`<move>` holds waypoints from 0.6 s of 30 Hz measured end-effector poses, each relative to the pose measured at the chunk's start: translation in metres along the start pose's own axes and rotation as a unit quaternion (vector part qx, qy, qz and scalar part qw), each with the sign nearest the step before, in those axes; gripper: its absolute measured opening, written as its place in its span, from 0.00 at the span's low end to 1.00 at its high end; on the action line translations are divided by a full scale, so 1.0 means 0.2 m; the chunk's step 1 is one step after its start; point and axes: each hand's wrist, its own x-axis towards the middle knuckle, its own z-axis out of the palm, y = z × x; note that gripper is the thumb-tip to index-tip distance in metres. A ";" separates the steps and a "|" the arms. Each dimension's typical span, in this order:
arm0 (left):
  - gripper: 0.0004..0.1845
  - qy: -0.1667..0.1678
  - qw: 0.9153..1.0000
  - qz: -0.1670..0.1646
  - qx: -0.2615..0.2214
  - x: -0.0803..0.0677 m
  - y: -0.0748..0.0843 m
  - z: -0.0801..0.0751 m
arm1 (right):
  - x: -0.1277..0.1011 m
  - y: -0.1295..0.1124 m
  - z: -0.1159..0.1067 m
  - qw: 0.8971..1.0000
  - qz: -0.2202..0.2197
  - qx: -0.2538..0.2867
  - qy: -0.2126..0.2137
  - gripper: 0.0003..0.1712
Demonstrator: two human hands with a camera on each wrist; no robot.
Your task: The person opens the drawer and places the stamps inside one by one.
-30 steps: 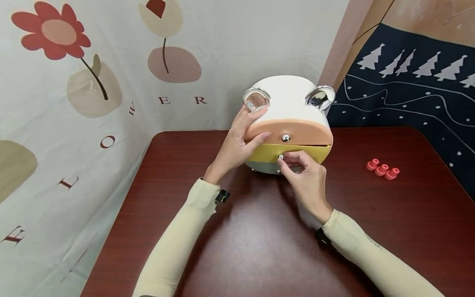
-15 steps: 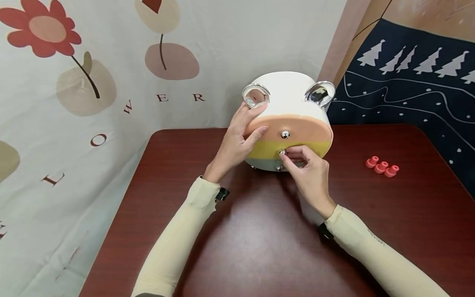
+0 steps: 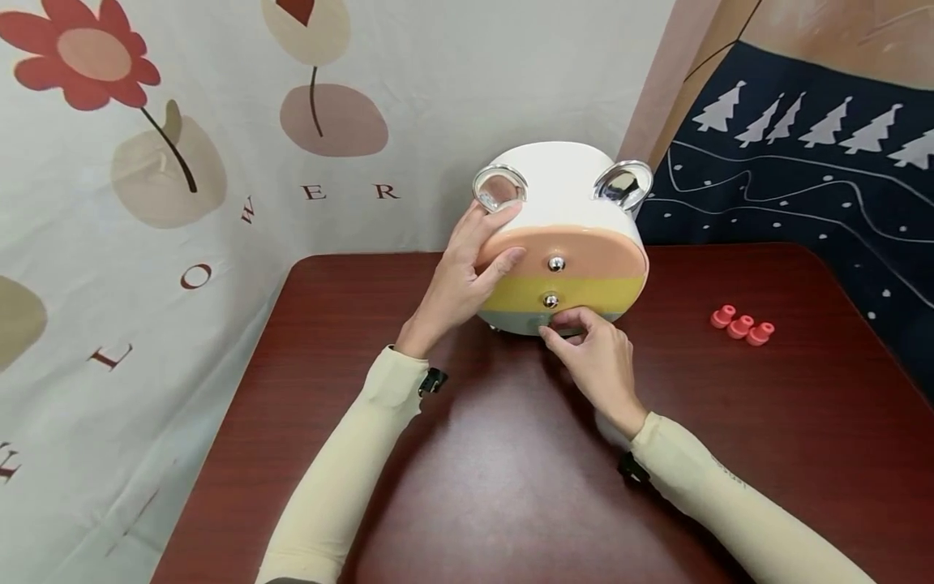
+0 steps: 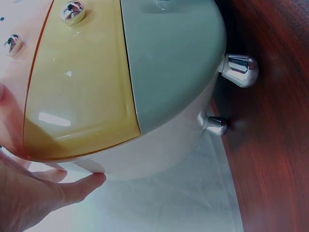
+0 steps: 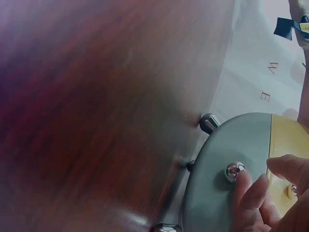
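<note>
A round white drawer box [image 3: 562,182] with two chrome rings on top stands at the table's far side. Its peach [image 3: 591,251], yellow [image 3: 594,292] and grey-green [image 3: 514,323] drawer fronts sit flush. My left hand [image 3: 503,235] rests flat against the box's left side, with its fingers on the peach front below the left ring. My right hand [image 3: 556,328] curls at the bottom drawer's chrome knob [image 5: 234,171]. One fingertip [image 5: 248,188] touches the knob and the thumb is close beside it. The left wrist view shows the yellow front [image 4: 82,87] and the grey-green front [image 4: 169,58] closed.
Three small red caps [image 3: 740,326] lie in a row on the dark red table [image 3: 511,487], right of the box. A flowered cloth hangs at the left and back, and a dark blue tree-print cloth at the right. The box stands on chrome feet [image 4: 240,70].
The yellow drawer, slightly out a second ago, is now flush. My right hand has left the yellow knob and dropped to the bottom knob. My left hand has stayed put.
</note>
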 end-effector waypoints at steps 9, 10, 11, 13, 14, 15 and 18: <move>0.28 -0.011 0.999 -0.031 -0.004 -0.01 0.01 0.00 | -0.07 -0.01 0.04 0.996 0.075 0.041 -0.012 0.18; 0.28 -0.011 0.999 -0.033 -0.004 -0.02 0.01 0.00 | -0.07 -0.01 0.06 0.994 0.090 0.068 -0.007 0.19; 0.28 -0.012 0.999 -0.034 -0.004 -0.02 0.01 0.00 | -0.08 -0.01 0.08 0.990 0.105 0.096 0.001 0.19; 0.28 -0.013 0.999 -0.036 -0.005 -0.02 0.01 0.00 | -0.09 -0.02 0.12 0.977 0.135 0.163 0.018 0.20; 0.28 -0.013 0.999 -0.036 -0.005 -0.02 0.01 0.00 | -0.10 -0.02 0.14 0.969 0.150 0.195 0.026 0.21; 0.28 -0.013 0.999 -0.038 -0.006 -0.02 0.01 0.00 | -0.10 -0.03 0.16 0.961 0.162 0.222 0.035 0.21; 0.28 -0.010 0.999 -0.041 -0.007 -0.02 0.01 0.00 | -0.11 -0.04 0.23 0.940 0.189 0.276 0.065 0.22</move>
